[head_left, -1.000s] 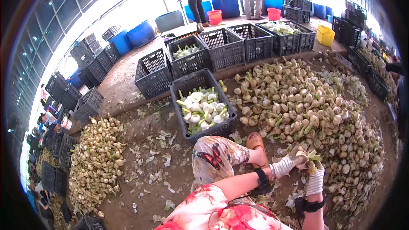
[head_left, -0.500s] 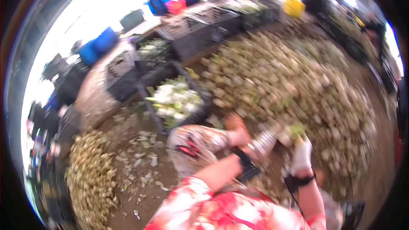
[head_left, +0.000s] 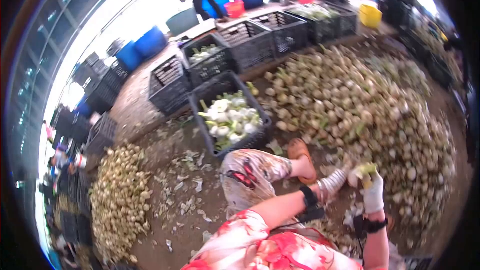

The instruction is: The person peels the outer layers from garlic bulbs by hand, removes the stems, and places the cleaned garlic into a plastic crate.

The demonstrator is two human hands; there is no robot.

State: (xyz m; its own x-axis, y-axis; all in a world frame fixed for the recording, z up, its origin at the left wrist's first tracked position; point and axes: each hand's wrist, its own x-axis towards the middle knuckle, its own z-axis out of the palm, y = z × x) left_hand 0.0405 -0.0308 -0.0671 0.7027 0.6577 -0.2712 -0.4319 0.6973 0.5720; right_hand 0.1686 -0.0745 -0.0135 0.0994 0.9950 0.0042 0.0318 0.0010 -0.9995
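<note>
Bulb [head_left: 354, 177] position: above the floor [head_left: 172, 220], at the near edge of the large heap [head_left: 340, 95]. The right hand [head_left: 372, 185], wrapped in white, has its fingers closed on the bulb's green, leafy end. The left hand [head_left: 347, 164] meets the bulb's opposite side; blur covers its fingers, so from here I cannot tell how far they are open. A black crate [head_left: 266, 124] stands with its near edge beside the bent knee [head_left: 245, 162]; white bulbs [head_left: 231, 119] lie inside its walls.
</note>
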